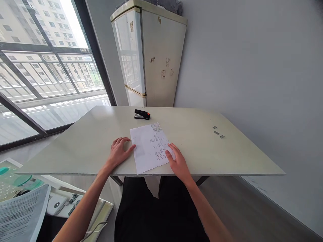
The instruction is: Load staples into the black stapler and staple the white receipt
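Observation:
White paper with printed text [147, 148] lies flat at the front middle of the pale table [101, 124], slightly turned. At its left edge rests my left hand [119, 151], fingers apart on the tabletop and thumb touching the paper. My right hand [178, 163] lies over the paper's right edge, its thumb and fingers spread and nothing gripped. Just beyond the top of the paper stands a black stapler [142, 114] with a red mark. Several strips of staples [216, 133] lie on the right part of the table.
A worn white refrigerator [161, 57] stands behind the table, against a grey wall. At lower left, a low surface holds printed sheets [24, 213], a white device [56, 203] and a cable. Large windows fill the left side.

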The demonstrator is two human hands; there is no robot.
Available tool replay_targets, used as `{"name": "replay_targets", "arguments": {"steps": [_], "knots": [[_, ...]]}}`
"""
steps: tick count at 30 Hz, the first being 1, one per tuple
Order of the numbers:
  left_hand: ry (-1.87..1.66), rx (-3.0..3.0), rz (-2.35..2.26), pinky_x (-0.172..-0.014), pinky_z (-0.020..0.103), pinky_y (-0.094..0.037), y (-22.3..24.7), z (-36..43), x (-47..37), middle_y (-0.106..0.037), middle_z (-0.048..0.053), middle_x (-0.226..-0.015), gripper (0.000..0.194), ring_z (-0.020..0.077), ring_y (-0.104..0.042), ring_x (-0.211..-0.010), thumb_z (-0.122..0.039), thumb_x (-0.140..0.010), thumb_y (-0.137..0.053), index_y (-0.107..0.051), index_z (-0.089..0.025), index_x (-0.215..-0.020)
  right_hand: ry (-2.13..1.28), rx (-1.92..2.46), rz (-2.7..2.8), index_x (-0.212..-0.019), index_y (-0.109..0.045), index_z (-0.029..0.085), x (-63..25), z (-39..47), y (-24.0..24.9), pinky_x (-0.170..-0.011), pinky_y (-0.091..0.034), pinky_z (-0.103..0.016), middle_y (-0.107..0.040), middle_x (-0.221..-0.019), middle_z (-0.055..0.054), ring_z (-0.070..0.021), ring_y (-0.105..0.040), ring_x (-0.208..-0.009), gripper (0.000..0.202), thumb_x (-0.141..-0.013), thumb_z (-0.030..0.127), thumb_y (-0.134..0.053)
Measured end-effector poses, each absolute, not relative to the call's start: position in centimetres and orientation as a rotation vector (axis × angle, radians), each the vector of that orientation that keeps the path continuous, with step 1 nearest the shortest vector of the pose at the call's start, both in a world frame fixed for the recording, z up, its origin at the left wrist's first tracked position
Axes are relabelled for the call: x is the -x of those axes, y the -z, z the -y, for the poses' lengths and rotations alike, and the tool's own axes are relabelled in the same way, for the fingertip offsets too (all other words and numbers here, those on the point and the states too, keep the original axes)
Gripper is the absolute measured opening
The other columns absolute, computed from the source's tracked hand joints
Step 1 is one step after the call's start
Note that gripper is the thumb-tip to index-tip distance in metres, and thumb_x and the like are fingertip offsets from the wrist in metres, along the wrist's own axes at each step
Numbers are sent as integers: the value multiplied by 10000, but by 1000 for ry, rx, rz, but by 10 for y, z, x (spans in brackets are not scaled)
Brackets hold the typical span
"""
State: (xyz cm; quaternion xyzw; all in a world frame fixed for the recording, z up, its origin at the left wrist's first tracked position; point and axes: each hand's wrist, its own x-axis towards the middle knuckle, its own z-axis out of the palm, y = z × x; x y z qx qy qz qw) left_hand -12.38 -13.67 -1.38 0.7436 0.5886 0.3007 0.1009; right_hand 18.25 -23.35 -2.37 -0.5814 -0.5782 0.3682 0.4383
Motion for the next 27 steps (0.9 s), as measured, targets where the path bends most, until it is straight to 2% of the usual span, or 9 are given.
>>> {"name": "replay_targets", "arguments": {"steps": [3, 7, 11, 14, 17, 20, 23, 27], "knots": [[-832, -2238, -1765, -1214, 570, -292, 20, 132, 126, -615, 128, -1471, 624, 385, -402, -1463, -672, -849, -684, -656, -233, -1291, -989, 1377, 1424, -1543, -524, 283, -187, 239, 17, -1130, -537, -503, -440, -1680, -70, -316, -377, -1572, 671, -993, 668, -531], [-816, -2235, -1861, -1190, 557, -335, 22, 122, 147, -631, 136, -1458, 505, 380, -451, -1424, -583, -955, -518, -686, -214, -1257, -1150, 1173, 1380, -1330, -678, 268, -218, 244, 19, -1159, -513, -504, -696, -1434, -91, -297, -633, -1360, 489, -993, 612, -595], [-836, -2223, -1945, -1178, 563, -347, 18, 110, 179, -659, 123, -1431, 466, 376, -507, -1371, -527, -962, -455, -718, -234, -1212, -838, 1362, 1264, -1122, -723, 231, -288, 239, 34, -1036, -596, -473, -780, -1223, -109, -288, -728, -1164, 425, -957, 610, -621], [-882, -2207, -2000, -1178, 581, -337, 17, 103, 194, -686, 117, -1386, 443, 391, -512, -1363, -524, -940, -463, -737, -261, -1168, -653, 1508, 1155, -1158, -672, 207, -343, 227, 47, -1042, -577, -496, -741, -1243, -154, -306, -704, -1185, 424, -973, 563, -534], [-921, -2191, -2029, -1171, 596, -344, 19, 99, 198, -693, 133, -1362, 454, 411, -518, -1356, -528, -925, -457, -746, -255, -1145, -421, 1676, 1064, -1283, -595, 182, -384, 210, 56, -1100, -501, -563, -633, -1361, -200, -359, -603, -1306, 509, -933, 538, -501], [-922, -2196, -2013, -1178, 583, -353, 22, 97, 200, -689, 128, -1371, 464, 401, -534, -1350, -523, -928, -442, -748, -253, -1149, -244, 1810, 1071, -1394, -514, 141, -410, 190, 64, -1199, -348, -625, -473, -1510, -247, -428, -358, -1494, 665, -849, 515, -589], [-915, -2207, -1979, -1201, 556, -346, 24, 97, 204, -690, 102, -1377, 468, 370, -549, -1348, -531, -941, -430, -741, -267, -1169, -155, 1916, 1104, -1493, -386, 105, -427, 170, 69, -1242, -241, -641, -266, -1638, -292, -458, -130, -1580, 858, -796, 517, -671], [-902, -2230, -1936, -1230, 550, -315, 24, 100, 212, -682, 75, -1397, 494, 359, -534, -1370, -603, -940, -474, -723, -284, -1223, -109, 2017, 1074, -1526, -302, 60, -443, 145, 68, -1251, -138, -679, -61, -1686, -345, -506, -24, -1592, 958, -797, 552, -682]]}}
